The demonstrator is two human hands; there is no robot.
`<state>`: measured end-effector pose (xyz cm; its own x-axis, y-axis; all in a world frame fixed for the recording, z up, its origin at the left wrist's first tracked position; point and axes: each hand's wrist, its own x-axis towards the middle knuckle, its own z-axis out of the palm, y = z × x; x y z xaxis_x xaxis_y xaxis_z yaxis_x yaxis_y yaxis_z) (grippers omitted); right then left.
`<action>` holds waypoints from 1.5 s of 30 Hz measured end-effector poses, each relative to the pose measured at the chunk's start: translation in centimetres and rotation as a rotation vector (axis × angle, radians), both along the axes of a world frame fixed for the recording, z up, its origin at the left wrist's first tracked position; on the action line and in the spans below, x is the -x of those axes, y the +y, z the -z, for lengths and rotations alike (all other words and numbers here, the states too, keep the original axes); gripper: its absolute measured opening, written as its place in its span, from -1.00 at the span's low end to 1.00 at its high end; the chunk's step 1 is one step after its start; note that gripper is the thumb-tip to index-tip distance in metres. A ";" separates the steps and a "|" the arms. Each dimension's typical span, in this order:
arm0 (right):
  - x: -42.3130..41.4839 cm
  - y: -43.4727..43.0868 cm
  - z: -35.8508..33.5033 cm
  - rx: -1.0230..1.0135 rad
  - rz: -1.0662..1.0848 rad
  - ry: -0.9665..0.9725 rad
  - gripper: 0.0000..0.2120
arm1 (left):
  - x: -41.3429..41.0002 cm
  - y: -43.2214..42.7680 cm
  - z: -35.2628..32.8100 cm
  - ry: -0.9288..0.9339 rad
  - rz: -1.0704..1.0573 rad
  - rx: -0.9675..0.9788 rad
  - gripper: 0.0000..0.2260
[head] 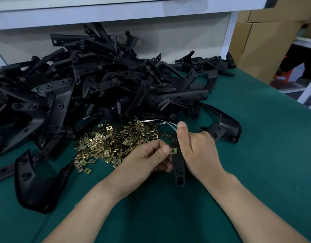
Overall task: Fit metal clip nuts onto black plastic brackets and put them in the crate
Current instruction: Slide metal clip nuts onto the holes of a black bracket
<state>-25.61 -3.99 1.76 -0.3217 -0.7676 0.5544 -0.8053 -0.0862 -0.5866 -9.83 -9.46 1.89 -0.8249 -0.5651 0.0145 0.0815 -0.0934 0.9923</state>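
My right hand point(197, 151) grips a black plastic bracket point(178, 170), holding it upright over the green table with the thumb along its upper end. My left hand point(149, 156) pinches a brass-coloured clip nut point(173, 151) between thumb and forefinger, right against the bracket's left edge near its middle. A heap of loose clip nuts point(114, 142) lies just behind my left hand. A large pile of black brackets point(98, 85) fills the back and left of the table. No crate is in view.
A curved black bracket point(37, 179) lies at the front left and another point(224, 127) to the right of my hands. A white shelf frame point(116, 14) stands behind the pile. Cardboard boxes point(265, 41) are stacked past the table's right edge. A thin white strip point(156, 121) lies by the nuts.
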 end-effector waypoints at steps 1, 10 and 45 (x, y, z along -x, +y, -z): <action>0.0 0.0 0.0 0.003 0.000 0.003 -0.43 | 0.0 0.0 0.0 0.001 -0.001 0.006 -0.80; -0.2 -0.1 0.3 0.020 -0.021 0.028 -0.44 | 0.0 0.3 -0.2 0.001 -0.006 0.042 -0.77; 0.3 -0.3 -0.2 0.127 0.033 0.155 -0.50 | 0.9 0.0 0.6 0.035 -0.151 -0.068 -0.59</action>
<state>-25.89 -4.29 1.93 -0.2491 -0.6788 0.6908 -0.8887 -0.1233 -0.4416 -10.74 -9.43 1.32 -0.7299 -0.6835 -0.0007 0.1345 -0.1446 0.9803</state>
